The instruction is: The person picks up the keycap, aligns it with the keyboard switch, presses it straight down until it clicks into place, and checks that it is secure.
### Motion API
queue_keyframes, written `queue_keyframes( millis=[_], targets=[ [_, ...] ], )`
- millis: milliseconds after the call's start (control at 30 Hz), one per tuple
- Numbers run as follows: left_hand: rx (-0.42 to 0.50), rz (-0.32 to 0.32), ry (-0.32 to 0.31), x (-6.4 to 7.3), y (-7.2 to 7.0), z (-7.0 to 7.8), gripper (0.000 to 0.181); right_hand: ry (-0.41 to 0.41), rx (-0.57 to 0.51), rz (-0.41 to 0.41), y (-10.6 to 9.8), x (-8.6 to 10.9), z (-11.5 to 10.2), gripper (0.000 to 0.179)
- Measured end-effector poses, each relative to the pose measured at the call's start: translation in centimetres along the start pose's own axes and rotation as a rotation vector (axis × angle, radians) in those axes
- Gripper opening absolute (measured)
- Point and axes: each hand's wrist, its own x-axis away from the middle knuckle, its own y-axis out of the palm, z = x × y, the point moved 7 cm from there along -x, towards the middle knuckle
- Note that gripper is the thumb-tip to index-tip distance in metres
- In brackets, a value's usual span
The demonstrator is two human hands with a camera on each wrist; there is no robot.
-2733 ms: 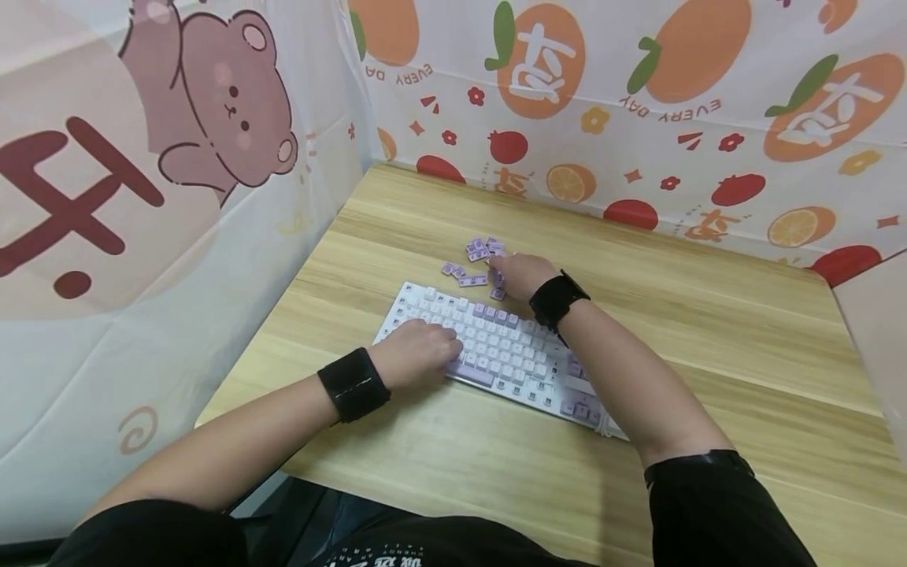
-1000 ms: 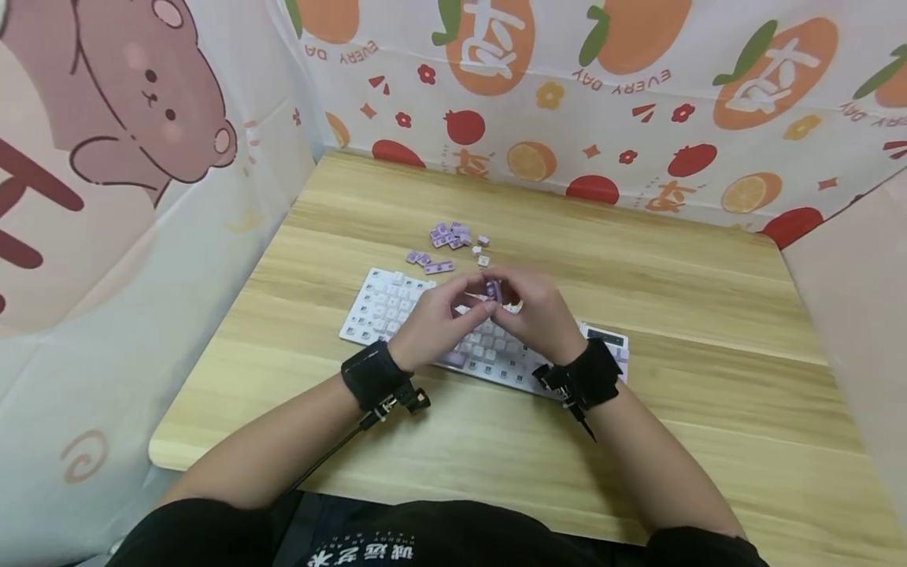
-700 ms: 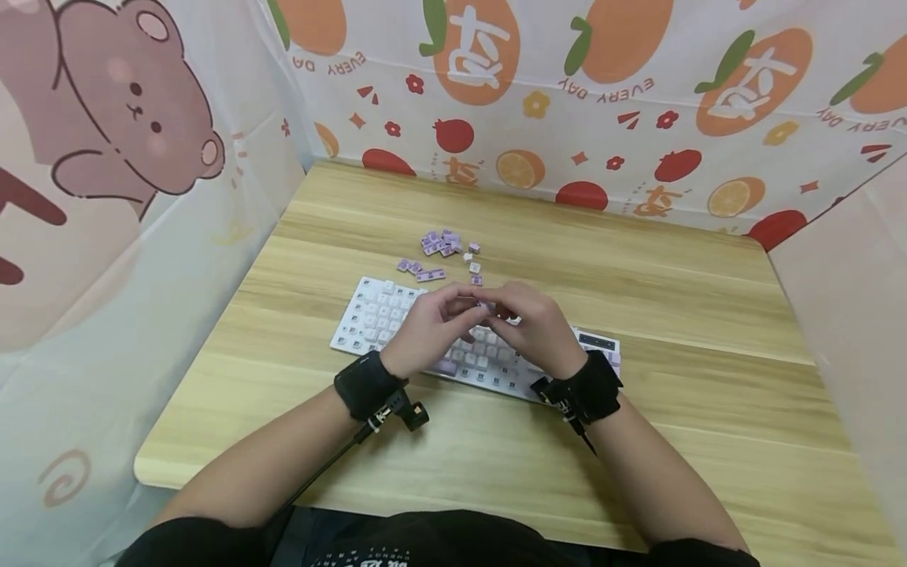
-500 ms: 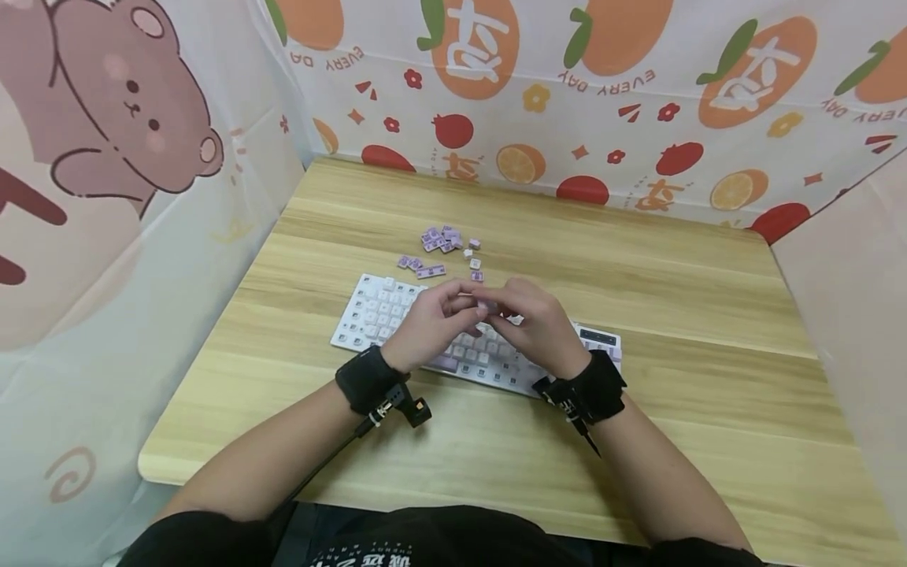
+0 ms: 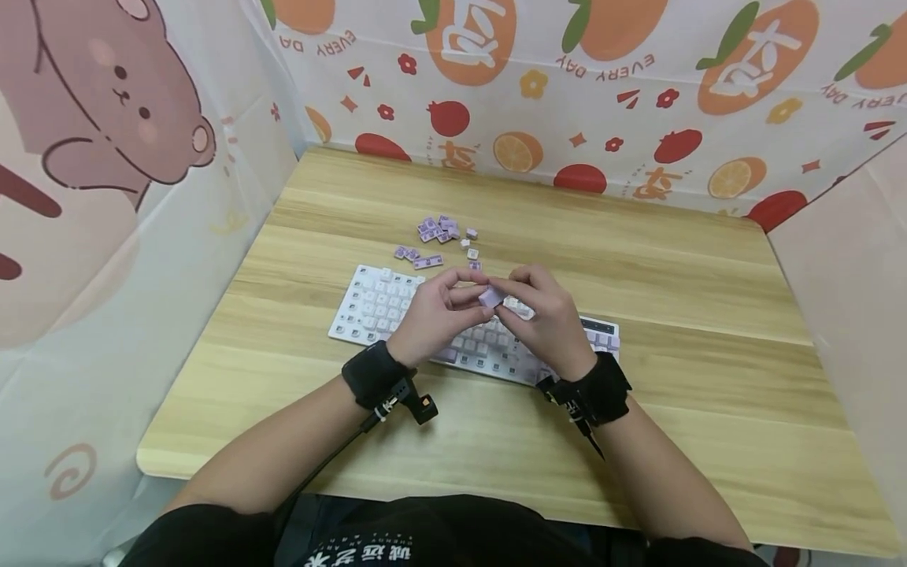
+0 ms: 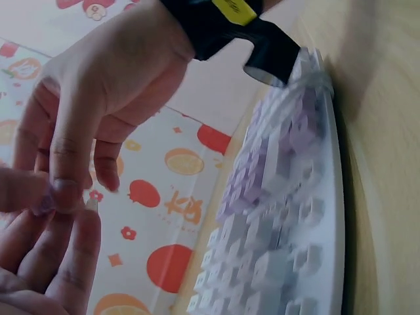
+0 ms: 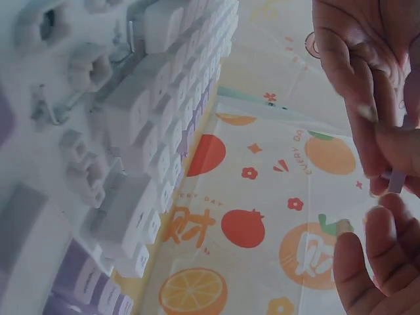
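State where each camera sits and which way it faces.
Head: worn on the head, facing forward and down at the keyboard; left hand, right hand and forearms show.
Left wrist: on the left wrist, looking over the keyboard toward the fruit-print backdrop; both hands show, partly.
Right wrist: on the right wrist, likewise facing keyboard and backdrop; both hands show, partly.
Both wrist views share keyboard and backdrop.

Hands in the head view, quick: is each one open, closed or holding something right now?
Left hand: holding a light purple keycap between thumb and fingers.
Right hand: pinching that same keycap from the other side.
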Motion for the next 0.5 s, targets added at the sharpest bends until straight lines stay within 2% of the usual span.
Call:
queue_keyframes(
  millis=[100,200,500],
  targets=[
    [0.017,0.032,-0.025,-0.2,0.0,-0.2,0.041,-0.026,0.055,-0.033,0.2,0.2,-0.2,0.043],
    [0.036,0.036,-0.045,-0.4,0.2,-0.6,0.041,-0.037,0.087,-0.061,0.2,0.5,-0.2,0.047],
    [0.038,-0.006,-0.047,-0.9,1.6,-1.2,0.033,0.061,0.045,-0.034,-0.3,2.0,1.1,0.039]
  ],
)
